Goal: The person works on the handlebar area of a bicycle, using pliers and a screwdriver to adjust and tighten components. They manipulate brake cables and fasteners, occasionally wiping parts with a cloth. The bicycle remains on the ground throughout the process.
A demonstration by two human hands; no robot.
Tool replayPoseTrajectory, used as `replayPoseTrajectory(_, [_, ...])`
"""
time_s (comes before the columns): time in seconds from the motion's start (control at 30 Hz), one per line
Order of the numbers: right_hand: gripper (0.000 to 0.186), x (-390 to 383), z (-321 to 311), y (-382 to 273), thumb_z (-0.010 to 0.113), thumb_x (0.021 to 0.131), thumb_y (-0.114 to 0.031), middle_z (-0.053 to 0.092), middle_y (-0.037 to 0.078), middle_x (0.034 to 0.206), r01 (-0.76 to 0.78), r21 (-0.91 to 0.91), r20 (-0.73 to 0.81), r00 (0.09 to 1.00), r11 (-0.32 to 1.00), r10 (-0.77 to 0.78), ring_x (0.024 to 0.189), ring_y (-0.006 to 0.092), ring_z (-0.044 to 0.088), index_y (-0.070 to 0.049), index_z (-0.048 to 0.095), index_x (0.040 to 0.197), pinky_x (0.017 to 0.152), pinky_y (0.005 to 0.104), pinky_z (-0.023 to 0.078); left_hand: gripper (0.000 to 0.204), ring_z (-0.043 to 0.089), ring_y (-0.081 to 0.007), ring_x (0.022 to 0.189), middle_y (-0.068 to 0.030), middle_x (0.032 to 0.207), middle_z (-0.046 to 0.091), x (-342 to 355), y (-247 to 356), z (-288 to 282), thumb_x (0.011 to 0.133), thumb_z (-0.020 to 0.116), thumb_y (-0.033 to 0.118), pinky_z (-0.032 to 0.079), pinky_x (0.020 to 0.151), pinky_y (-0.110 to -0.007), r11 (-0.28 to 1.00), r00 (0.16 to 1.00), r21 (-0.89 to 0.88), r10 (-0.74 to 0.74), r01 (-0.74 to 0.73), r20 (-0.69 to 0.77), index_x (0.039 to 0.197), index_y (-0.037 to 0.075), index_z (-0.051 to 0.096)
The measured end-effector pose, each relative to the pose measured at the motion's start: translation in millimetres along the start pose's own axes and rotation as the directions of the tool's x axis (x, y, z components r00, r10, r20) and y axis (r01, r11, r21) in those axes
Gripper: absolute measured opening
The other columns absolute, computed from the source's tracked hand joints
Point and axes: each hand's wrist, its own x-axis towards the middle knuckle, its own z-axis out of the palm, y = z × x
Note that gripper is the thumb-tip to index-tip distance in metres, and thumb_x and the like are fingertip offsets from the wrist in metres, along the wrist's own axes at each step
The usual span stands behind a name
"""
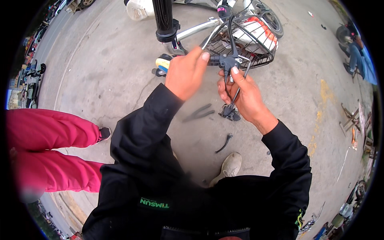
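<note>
In my right hand (pixel 244 90) is a black brake lever (pixel 230 60), gripped at its clamp end between thumb and fingers. A bent silver rod or cable (pixel 249 66) runs beside the thumb. My left hand (pixel 186 74) is closed just left of the lever's clamp, thumb pressed against the fingers and slightly blurred. What it holds, if anything, is hidden. A thin silver strip shows above its knuckles. Below my right hand is a small black part (pixel 230 113); whether it hangs or lies on the ground I cannot tell.
A black handlebar grip (pixel 163 20) rises above my left hand. Behind the lever is a wire basket (pixel 260 60) holding a white and red bag (pixel 254 36). Blurred pliers (pixel 199 113) and a short black cable (pixel 224 144) lie on the concrete. Someone in pink trousers (pixel 60 130) is at left.
</note>
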Motion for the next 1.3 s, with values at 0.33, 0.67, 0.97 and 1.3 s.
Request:
replayPoseTrajectory(0.33, [0.041,0.9,-5.0,-0.8,0.042,0.106,-0.043,0.051,0.003,0.074,-0.11,0.154,-0.014,0.994,0.982,0.113,0.062,0.0141,0.045,-0.004,0.053,0.106,0.055,0.0284,0.035,0.044,0.059,-0.0353,0.063,-0.0178,0.063,0.056,0.1,7.8,7.7,0.103,0.048,0.038,0.046,0.061,-0.042,0.997,0.998,0.075,-0.005,0.01,-0.062,0.081,0.0,0.054])
replayPoseTrajectory(0.67, [0.042,1.4,-9.5,4.0,0.043,0.105,-0.044,0.051,0.004,0.069,-0.116,0.102,-0.008,0.993,0.988,0.117,0.06,0.0139,0.045,-0.003,0.054,0.105,0.055,0.0285,0.035,0.031,0.061,-0.0432,0.069,-0.0196,0.067,0.06,1.8,5.5,1.1,0.098,0.055,0.031,0.047,0.064,-0.047,0.99,0.992,0.116,-0.093,0.082,0.085,0.089,0.001,0.057])
replayPoseTrajectory(0.97, [0.047,-0.6,-4.6,11.9,0.042,0.105,-0.047,0.055,0.008,0.071,-0.07,0.022,-0.058,0.996,0.997,0.071,0.059,0.0146,0.048,-0.001,0.055,0.106,0.054,0.0287,0.039,0.025,0.062,-0.0421,0.071,-0.0192,0.074,0.061,-1.9,-3.3,5.1,0.095,0.064,0.023,0.048,0.06,-0.045,0.968,0.983,0.179,0.182,-0.175,-0.023,0.092,0.002,0.049])
replayPoseTrajectory(1.3, [0.045,-3.9,-2.4,11.9,0.042,0.104,-0.047,0.052,0.004,0.069,-0.129,0.111,-0.042,0.99,0.985,0.135,0.059,0.0137,0.045,-0.004,0.053,0.103,0.054,0.0291,0.036,0.033,0.061,-0.0403,0.065,-0.0194,0.068,0.061,0.5,2.0,4.6,0.098,0.058,0.03,0.047,0.057,-0.045,0.993,1.0,0.115,0.012,-0.009,-0.026,0.082,0.002,0.062])
